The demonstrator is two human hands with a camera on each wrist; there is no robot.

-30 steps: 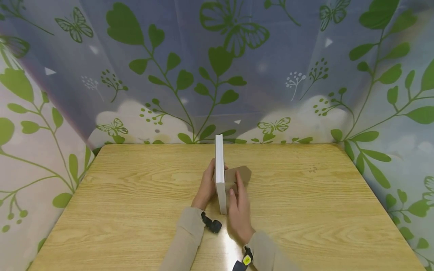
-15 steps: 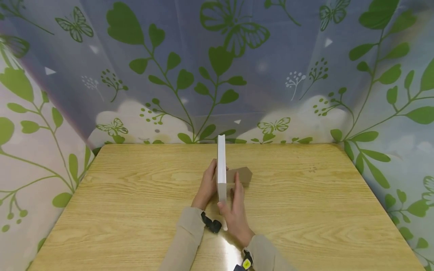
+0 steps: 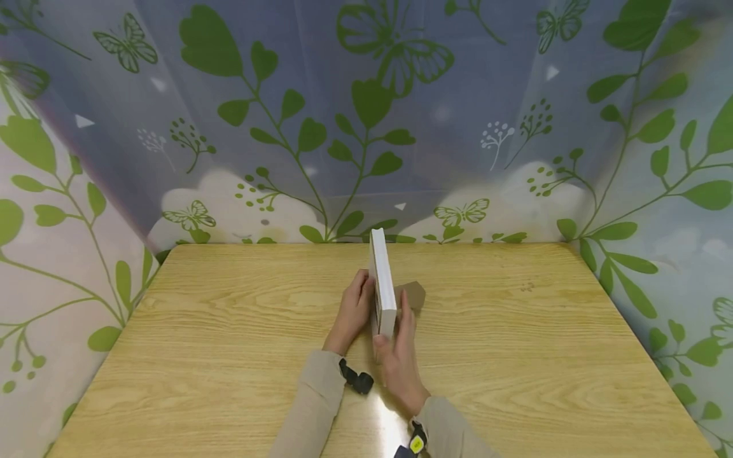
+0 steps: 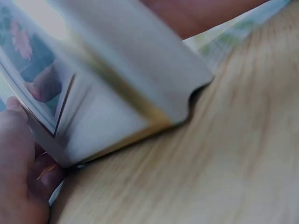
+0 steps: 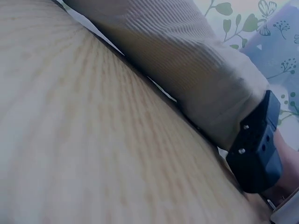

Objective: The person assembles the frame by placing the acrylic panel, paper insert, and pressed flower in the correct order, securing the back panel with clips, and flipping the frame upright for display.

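A white picture frame point(image 3: 383, 273) stands on edge between both hands, leaning slightly in the head view. Its glassy front point(image 4: 35, 60) and gold trim line show in the left wrist view, where its bottom edge meets the table. A brown easel flap point(image 3: 413, 295) sticks out from its back on the right. My left hand point(image 3: 349, 313) grips the frame's left side toward the far end; its fingers are partly hidden. With the thumb on the near edge and fingers along the back, my right hand point(image 3: 401, 362) holds the near end.
The wooden table point(image 3: 229, 356) lies under the hands, with a patterned cloth point(image 3: 275, 127) behind it and at both sides. In the right wrist view, the left sleeve point(image 5: 187, 60) and a black wrist camera point(image 5: 257, 149) are close by.
My right thumb has moved onto the frame's near edge. The frame has swung slightly right and now leans, covering more of the brown flap. My left hand has hardly moved.
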